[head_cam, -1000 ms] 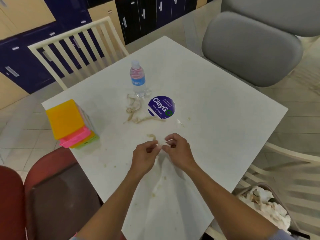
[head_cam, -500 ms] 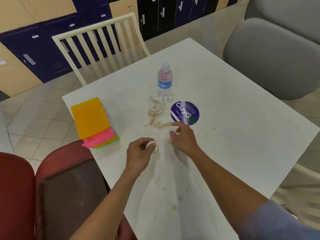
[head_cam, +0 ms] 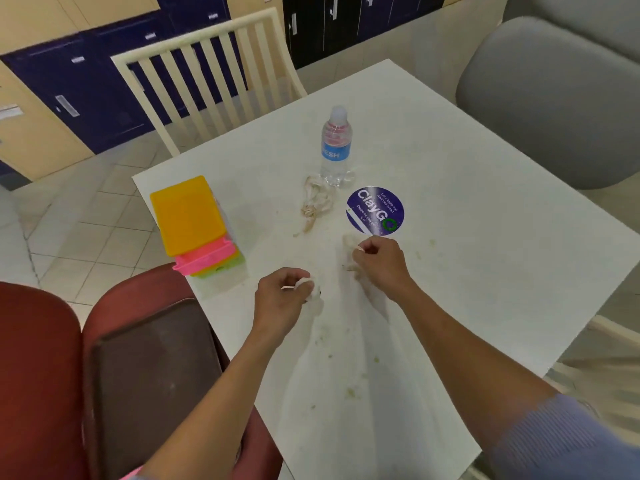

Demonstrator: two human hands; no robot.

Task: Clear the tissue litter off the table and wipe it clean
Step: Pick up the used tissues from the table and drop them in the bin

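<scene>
My left hand (head_cam: 281,296) holds a small white wad of tissue (head_cam: 307,285) in its curled fingers, just above the white table (head_cam: 485,237). My right hand (head_cam: 379,260) pinches a stained strip of tissue (head_cam: 349,244) that lies on the table below the round blue sticker (head_cam: 375,210). A larger twisted, dirty tissue scrap (head_cam: 316,204) lies beside the water bottle (head_cam: 335,147), untouched. Small brownish crumbs and smears (head_cam: 349,391) dot the table between my arms.
A stack of yellow, pink and green plastic boxes (head_cam: 195,225) stands at the table's left edge. A cream slatted chair (head_cam: 211,81) is behind the table, a grey padded chair (head_cam: 554,98) at the right, red chairs with a dark tray (head_cam: 149,379) at the left.
My hands parted from a shared tissue. The left one balled up a white piece; the right one reached forward toward the sticker and pinched a tissue strip.
</scene>
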